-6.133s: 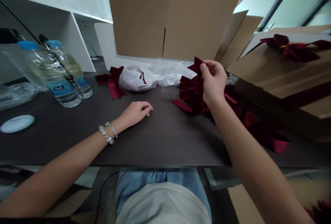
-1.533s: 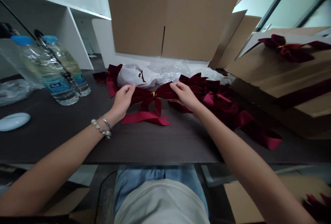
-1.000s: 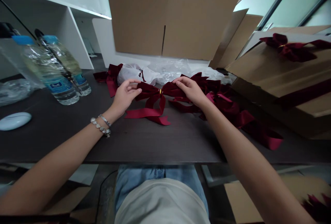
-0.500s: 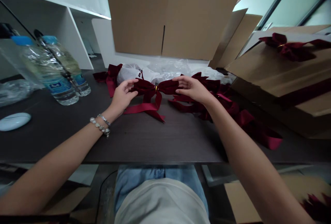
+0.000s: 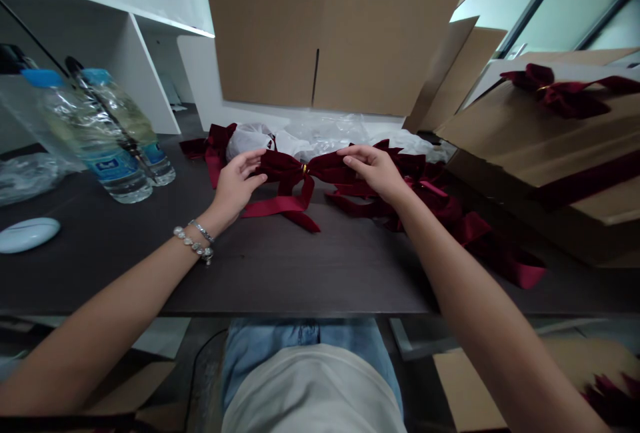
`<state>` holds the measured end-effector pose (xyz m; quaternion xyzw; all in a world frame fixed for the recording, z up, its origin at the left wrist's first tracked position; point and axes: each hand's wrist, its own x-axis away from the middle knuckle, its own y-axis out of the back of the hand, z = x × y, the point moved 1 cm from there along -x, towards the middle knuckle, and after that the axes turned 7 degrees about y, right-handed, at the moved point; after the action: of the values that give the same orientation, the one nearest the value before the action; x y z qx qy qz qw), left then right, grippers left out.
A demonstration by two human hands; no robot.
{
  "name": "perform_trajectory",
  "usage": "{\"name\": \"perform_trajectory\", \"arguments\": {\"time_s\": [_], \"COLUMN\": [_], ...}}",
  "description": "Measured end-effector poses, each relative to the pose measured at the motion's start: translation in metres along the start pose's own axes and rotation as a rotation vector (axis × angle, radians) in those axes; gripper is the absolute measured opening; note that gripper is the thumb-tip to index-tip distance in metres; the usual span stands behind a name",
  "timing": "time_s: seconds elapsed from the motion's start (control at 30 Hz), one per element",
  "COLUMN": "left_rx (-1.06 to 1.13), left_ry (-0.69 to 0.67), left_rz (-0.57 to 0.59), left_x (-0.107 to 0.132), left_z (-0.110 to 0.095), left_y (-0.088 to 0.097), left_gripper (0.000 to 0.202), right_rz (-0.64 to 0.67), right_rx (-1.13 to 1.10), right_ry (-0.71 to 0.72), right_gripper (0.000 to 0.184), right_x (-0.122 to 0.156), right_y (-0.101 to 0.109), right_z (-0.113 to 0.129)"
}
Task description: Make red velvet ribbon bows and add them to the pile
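Burgundy velvet bow (image 5: 285,169) lies on the dark counter (image 5: 300,273) between both hands, tails trailing forward (gold band (image 5: 305,169) at its knot). Left hand (image 5: 239,183) keeps its grip apart, fingertips against one loop; right hand (image 5: 375,171) lies over the other loop, grip unclear.

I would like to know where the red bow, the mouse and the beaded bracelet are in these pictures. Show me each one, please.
Red bow (image 5: 303,167): head view, on its gold centre knot.
Mouse (image 5: 27,235): head view, on its white top.
Beaded bracelet (image 5: 194,247): head view, on its beads.
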<state>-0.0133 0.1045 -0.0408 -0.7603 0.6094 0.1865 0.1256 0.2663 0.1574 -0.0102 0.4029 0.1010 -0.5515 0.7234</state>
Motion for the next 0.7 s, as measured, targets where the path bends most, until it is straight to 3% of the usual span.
{"name": "perform_trajectory", "arguments": {"time_s": [0.2,0.5,0.7], "left_rx": [-0.006,0.018,0.018], "left_ry": [-0.013,-0.016,-0.019], "left_rz": [-0.001,-0.012,-0.011], "left_x": [0.0001,-0.0017,-0.0016], "left_z": [-0.0003,0.0027,0.0039], "left_y": [0.0002,0.0018,0.002], "left_gripper": [0.049,0.054,0.055], "right_rz": [0.025,0.183,0.15], "right_rx": [-0.001,-0.226,-0.204], "right_ry": [-0.009,-0.056,-0.076], "right_gripper": [0.028,0.063,0.065], "right_x": [0.0009,0.0045,0.0036], "right_y": [-0.0007,0.0011,0.0002], "right_z": [0.0012,0.0045,0.0022]}}
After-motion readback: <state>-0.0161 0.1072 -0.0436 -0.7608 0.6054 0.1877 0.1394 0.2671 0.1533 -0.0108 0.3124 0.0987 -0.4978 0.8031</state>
